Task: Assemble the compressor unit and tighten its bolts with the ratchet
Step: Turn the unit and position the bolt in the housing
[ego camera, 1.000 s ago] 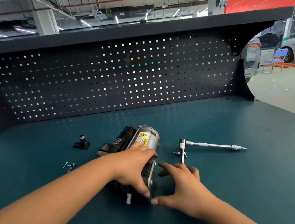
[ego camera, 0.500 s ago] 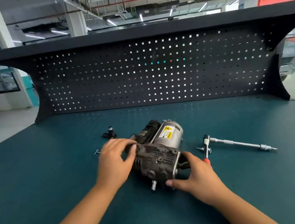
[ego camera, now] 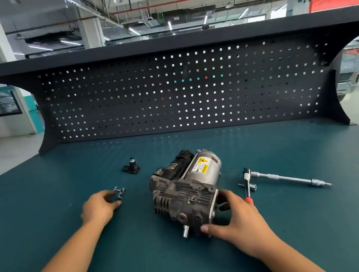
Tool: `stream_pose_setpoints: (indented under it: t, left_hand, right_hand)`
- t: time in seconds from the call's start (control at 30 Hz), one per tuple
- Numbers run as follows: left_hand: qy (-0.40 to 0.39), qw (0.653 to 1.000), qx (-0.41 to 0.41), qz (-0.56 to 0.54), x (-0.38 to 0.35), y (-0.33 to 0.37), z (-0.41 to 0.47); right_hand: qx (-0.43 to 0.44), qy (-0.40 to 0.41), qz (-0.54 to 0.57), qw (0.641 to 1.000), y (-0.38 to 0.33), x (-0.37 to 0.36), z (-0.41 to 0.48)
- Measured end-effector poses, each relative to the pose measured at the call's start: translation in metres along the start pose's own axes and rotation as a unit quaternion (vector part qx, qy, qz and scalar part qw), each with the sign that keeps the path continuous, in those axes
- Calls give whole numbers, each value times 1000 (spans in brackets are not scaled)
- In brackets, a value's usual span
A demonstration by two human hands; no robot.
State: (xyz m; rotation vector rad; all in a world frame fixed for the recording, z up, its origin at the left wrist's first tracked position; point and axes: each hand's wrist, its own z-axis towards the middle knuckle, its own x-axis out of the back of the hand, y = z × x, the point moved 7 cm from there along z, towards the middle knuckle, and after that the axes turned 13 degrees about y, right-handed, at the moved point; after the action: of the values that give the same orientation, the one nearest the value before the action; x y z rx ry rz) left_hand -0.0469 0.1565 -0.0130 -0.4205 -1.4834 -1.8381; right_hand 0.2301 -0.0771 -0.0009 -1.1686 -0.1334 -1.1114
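Observation:
The compressor (ego camera: 185,192), a grimy metal block with a silver motor can and yellow warning label, lies on the teal bench. My right hand (ego camera: 234,218) grips its near right corner, thumb on the front face. My left hand (ego camera: 98,207) lies to the left of the compressor, its fingertips touching a small cluster of bolts (ego camera: 119,191). A small black fitting (ego camera: 131,166) sits further back. The ratchet (ego camera: 248,183) with a red grip lies just right of my right hand, its handle partly hidden by that hand.
A long chrome extension bar (ego camera: 290,178) stretches rightward from the ratchet head. A black pegboard panel (ego camera: 179,94) closes the back of the bench (ego camera: 44,201). The bench's right edge runs diagonally at the far right.
My left hand has left the compressor and moved left to the bolts. My right hand stays on the compressor's near right corner. The camera view has shifted.

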Motion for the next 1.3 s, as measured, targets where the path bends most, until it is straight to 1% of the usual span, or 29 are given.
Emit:
stream_pose_setpoints:
  t: [0.17, 0.33, 0.4, 0.47, 0.53, 0.6, 0.63, 0.67, 0.73, 0.77, 0.8, 0.87, 0.93, 0.97, 1.03, 1.1, 1.13, 1.2, 1.23, 1.3]
  left_hand:
    - [27, 998, -24, 57, -3, 11, 1]
    - [45, 996, -39, 68, -5, 24, -4]
    - [54, 996, -56, 49, -1, 33, -10]
    - [60, 994, -86, -11, 6, 52, -21]
    - [31, 987, -119, -106, 11, 81, -42]
    - [-24, 966, -169, -193, 15, 118, -70]
    - [-34, 957, -195, -214, 18, 134, -84]
    - [-27, 951, -218, -217, 21, 147, -95]
    - [-16, 950, -239, -202, 26, 165, -111]
    - [-47, 951, -226, -207, 23, 171, -119]
    - [-98, 947, -208, -224, 17, 175, -127]
    - [-189, 932, -188, -246, 4, 184, -148]
    - [-233, 919, -201, -248, -4, 192, -165]
    - [-240, 914, -217, -245, -7, 196, -171]
    - [-231, 912, -245, -234, -12, 202, -177]
    - [-230, 912, -248, -231, -16, 204, -178]
    - [-234, 910, -253, -231, -16, 205, -178]
    - [-237, 899, -299, -215, -12, 206, -173]
    - [-253, 892, -330, -177, -12, 206, -170]
    - [-314, 867, -385, -30, -22, 196, -167]
  right_hand:
    - [14, -7, -16, 1000, 0, 0, -1]
    - [24, -13, -25, 999, -2, 0, -1]
    - [33, -19, -25, 999, -3, 1, -1]
    - [31, -16, 10, 999, -4, 3, 0]
    - [16, 18, 95, 995, -5, 11, 2]
    - [23, 92, 175, 980, -9, 25, 3]
    - [34, 129, 193, 972, -11, 31, 2]
    - [41, 154, 202, 966, -13, 36, 1]
    - [52, 169, 203, 963, -15, 39, 0]
    - [62, 171, 198, 963, -17, 38, -1]
    - [75, 173, 198, 962, -18, 39, -2]
    - [90, 181, 208, 957, -21, 42, -3]
    - [110, 190, 209, 953, -23, 45, -3]
    - [121, 198, 207, 950, -24, 47, -3]
    - [127, 217, 213, 944, -23, 53, -4]
    - [124, 223, 214, 943, -22, 56, -4]
    - [121, 224, 208, 944, -22, 56, -4]
    - [94, 231, 197, 948, -17, 57, -2]
    - [59, 228, 193, 952, -10, 56, 1]
    - [-17, 198, 185, 962, 4, 48, 6]
